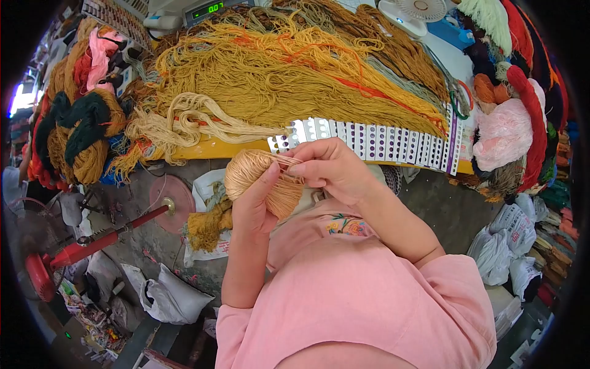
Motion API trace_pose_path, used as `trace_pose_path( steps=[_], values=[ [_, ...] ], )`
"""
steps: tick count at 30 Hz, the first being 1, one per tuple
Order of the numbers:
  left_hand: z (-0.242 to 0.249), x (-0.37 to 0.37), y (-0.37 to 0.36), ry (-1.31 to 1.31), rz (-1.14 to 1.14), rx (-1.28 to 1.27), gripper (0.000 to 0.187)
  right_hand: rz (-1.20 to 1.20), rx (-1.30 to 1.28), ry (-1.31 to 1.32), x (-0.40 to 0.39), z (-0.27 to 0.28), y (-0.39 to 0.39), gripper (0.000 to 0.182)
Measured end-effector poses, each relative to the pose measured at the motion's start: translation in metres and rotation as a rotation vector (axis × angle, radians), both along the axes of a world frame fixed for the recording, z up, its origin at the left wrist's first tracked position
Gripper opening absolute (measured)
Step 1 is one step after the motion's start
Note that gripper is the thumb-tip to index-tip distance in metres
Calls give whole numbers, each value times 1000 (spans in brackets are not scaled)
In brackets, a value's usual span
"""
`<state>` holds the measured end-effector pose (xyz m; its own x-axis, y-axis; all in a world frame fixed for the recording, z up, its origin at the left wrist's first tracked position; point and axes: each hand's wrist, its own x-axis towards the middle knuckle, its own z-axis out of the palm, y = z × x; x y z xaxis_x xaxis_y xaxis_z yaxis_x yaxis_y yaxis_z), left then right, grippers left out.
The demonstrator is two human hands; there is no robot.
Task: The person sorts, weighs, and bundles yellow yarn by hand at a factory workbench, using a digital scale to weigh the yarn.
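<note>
My left hand [258, 203] is wrapped round a ball of peach-coloured yarn [247, 173], its thumb pointing up along the front. Several strands run from the top of the ball to my right hand [329, 171], whose thumb and fingers are pinched together on them. Both hands are close together, just in front of the table's yellow edge [212, 149]. Behind them lies a row of white cards with punched holes [369, 141], threads fanning out from it. A cream skein [209, 120] rests on the table to the left of the cards.
Mustard and orange threads [246, 80] spread over the table. Scissors [458, 101] and a pink yarn bundle [504, 135] are at the right. A scale [215, 9] and a small fan [421, 9] stand at the back. A red metal stand [92, 246] is at the lower left.
</note>
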<state>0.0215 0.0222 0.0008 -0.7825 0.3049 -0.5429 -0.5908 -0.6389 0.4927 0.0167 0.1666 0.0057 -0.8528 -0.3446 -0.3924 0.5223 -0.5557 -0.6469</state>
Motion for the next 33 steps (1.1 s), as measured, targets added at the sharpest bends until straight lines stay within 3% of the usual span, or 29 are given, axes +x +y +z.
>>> trace_pose_path(
  steps=[2, 4, 6, 9, 11, 17, 26, 33],
  values=[
    [-4, 1, -6, 26, -13, -10, 22, 99, -273, -92, -1, -12, 9, 8],
    [-4, 1, -8, 47, -23, -21, 23, 81, -335, -125, 3, -10, 14, 8],
    [3, 0, -4, 86, -17, 185, 26, 60, -397, -163, 5, -9, 14, 7],
    [-2, 1, -5, 133, -54, 181, 31, 63, -208, -172, 3, -6, 14, 11],
    [-2, 0, -3, 128, -65, 148, 32, 124, 164, -109, 2, 2, 9, 16],
    [-2, -1, 2, 89, -122, 126, 34, 111, 227, 85, 3, -5, 1, 14],
    [-2, -2, 1, 62, -86, 146, 37, 93, 154, -44, 5, -6, 12, 9],
    [-1, 1, 7, 72, -86, 115, 34, 49, 270, 41, 5, -9, 3, 7]
  ],
)
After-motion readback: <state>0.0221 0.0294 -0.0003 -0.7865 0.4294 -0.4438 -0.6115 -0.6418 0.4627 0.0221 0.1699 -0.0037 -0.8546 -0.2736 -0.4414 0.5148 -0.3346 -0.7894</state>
